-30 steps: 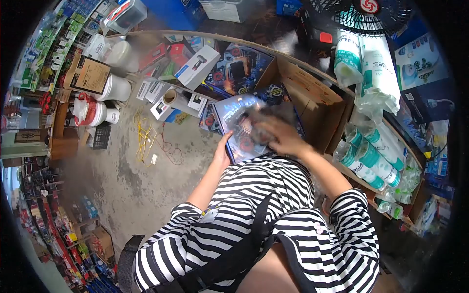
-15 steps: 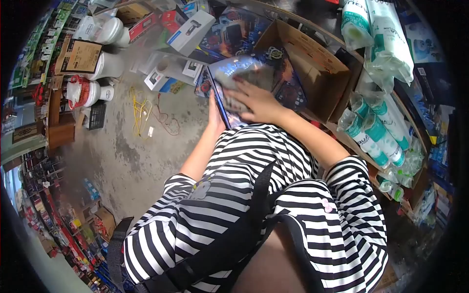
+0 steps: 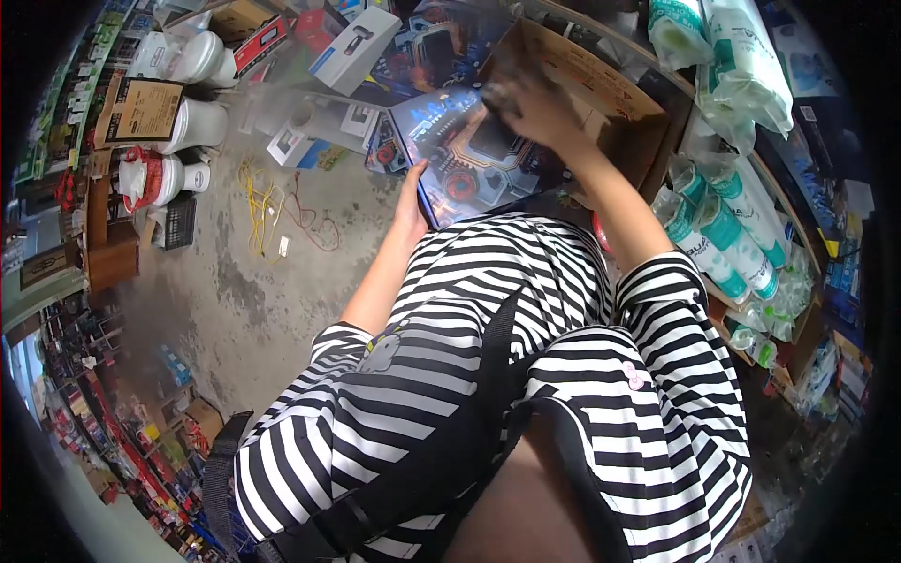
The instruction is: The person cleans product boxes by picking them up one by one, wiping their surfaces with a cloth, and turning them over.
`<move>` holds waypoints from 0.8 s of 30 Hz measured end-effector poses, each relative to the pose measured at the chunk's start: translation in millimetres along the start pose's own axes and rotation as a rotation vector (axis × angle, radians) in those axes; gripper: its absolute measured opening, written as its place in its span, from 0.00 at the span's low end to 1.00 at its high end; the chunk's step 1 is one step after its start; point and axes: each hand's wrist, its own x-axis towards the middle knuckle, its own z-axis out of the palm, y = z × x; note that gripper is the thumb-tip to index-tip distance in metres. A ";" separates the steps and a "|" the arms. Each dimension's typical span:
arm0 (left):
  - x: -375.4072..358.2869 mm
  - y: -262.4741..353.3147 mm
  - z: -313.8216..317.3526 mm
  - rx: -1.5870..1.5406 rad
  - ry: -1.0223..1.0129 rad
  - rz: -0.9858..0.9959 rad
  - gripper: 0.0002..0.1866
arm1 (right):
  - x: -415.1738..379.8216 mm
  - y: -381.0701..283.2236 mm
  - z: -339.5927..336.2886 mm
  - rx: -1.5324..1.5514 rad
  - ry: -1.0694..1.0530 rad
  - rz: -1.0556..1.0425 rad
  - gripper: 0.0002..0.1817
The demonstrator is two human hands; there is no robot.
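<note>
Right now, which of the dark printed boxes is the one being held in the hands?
The flat dark box with the red ring graphic, just above the striped shirt: the left hand grips its near edge and the right hand rests on its far end. The others lie untouched behind.

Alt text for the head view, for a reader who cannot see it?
A person in a striped shirt holds a glossy blue printed box with the left hand, the right hand on its top edge beside an open cardboard carton; boxes litter the concrete floor.
</note>
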 end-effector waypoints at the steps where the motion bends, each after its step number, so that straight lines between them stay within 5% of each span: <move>1: -1.3 1.1 3.7 0.000 0.006 0.033 0.29 | 1.4 -18.8 -3.0 0.240 -0.063 -0.130 0.29; 2: 8.7 -2.8 -6.0 -0.026 -0.019 -0.033 0.31 | -0.1 -30.6 18.0 0.176 0.172 -0.344 0.28; 4: 13.4 -2.3 -11.4 -0.080 -0.104 -0.108 0.34 | -18.1 -72.9 26.6 0.195 -0.106 -0.240 0.30; 10: 26.3 -19.8 -34.0 0.011 -0.011 0.023 0.38 | -53.5 -88.6 6.6 0.301 -0.246 -0.536 0.34; 14: 10.3 4.6 -0.2 0.009 -0.001 -0.047 0.38 | -51.4 -36.8 -25.4 0.250 -0.295 -0.139 0.39; 17: 12.1 3.9 -3.2 0.037 0.021 -0.059 0.38 | -39.2 11.4 -23.0 0.080 -0.081 0.059 0.40; 21: 20.7 -3.7 -11.9 0.046 -0.017 -0.053 0.39 | -8.9 9.5 -2.7 -0.112 0.075 0.104 0.40; 23: 16.4 -1.0 -5.0 0.042 -0.019 -0.040 0.42 | -2.2 -17.7 1.4 0.097 -0.094 0.079 0.39; 24: 9.3 3.5 4.0 0.039 -0.019 -0.034 0.43 | -5.5 -32.2 9.1 0.129 -0.014 -0.069 0.38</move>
